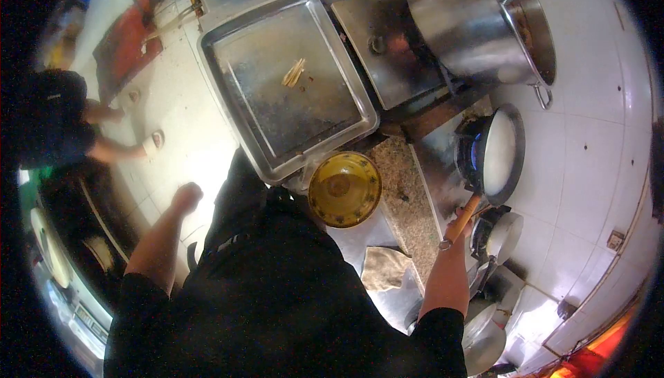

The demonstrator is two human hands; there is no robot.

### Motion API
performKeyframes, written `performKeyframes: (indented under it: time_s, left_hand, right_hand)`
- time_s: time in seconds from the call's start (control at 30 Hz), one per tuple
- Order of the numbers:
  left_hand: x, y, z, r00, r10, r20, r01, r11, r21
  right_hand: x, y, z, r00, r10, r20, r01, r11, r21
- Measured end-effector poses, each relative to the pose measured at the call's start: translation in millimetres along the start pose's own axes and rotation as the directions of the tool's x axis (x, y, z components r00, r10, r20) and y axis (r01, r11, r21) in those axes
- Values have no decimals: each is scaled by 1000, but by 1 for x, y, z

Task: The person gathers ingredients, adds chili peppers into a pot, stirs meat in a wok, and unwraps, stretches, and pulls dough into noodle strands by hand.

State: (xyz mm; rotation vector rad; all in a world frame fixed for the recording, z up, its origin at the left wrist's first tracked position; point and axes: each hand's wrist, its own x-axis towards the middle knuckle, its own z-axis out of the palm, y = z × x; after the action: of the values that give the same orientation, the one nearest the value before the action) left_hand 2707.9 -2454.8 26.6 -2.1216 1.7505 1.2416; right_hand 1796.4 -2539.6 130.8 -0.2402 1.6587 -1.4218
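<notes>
One pan (501, 157) over flame (475, 150) | right hand (466, 228) gripping handle (472, 208) | left hand (185, 199) fisted | metal counter (351, 240), tiled wall (588, 170)

No lettering, brand, number or sign can be read. The patterned yellow bowl (346, 201) seems to carry decoration only; any print on the red-orange item (612, 347) is too blurred to tell.

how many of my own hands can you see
2: the left hand is out to your left; the right hand, partly hidden, grips the wooden handle of the dark pan.
</notes>
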Motion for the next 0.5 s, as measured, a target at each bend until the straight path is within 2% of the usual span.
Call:
performKeyframes:
  time_s: [0.1, 0.2, 0.27, 0.37, 0.4, 0.43, 0.47, 0.5]
  left_hand:
    - [-1, 5, -4, 1000, -25, 10, 25, 1000, 4]
    - [-1, 2, -4, 999, -51, 15, 51, 997, -50]
    - [-1, -1, -2, 998, -66, 15, 67, 993, -97]
    - [0, -9, 6, 1000, 7, -5, -8, 998, -55]
    - [2, -17, 11, 998, 63, 9, -63, 998, 31]
    - [4, -22, 13, 993, 118, 28, -121, 986, 117]
    - [8, -28, 13, 992, 124, 29, -127, 985, 121]
    - [11, -32, 12, 983, 175, 55, -182, 964, 195]
  right_hand:
    - [-8, -1, 11, 998, -32, -59, 34, 999, 34]
    - [1, -2, 3, 999, -24, -21, 23, 999, -35]
    - [3, -2, 0, 997, 3, 74, 0, 999, -48]
    - [-5, -1, 18, 992, -71, 108, 66, 997, 48]
    - [-12, -3, 26, 992, -71, 107, 67, 997, 48]
    - [-19, -5, 33, 996, -64, -62, 64, 998, -6]
    - [-29, -4, 41, 971, -65, -232, 53, 997, -57]
    - [-38, 6, 36, 969, -66, -238, 55, 997, -55]
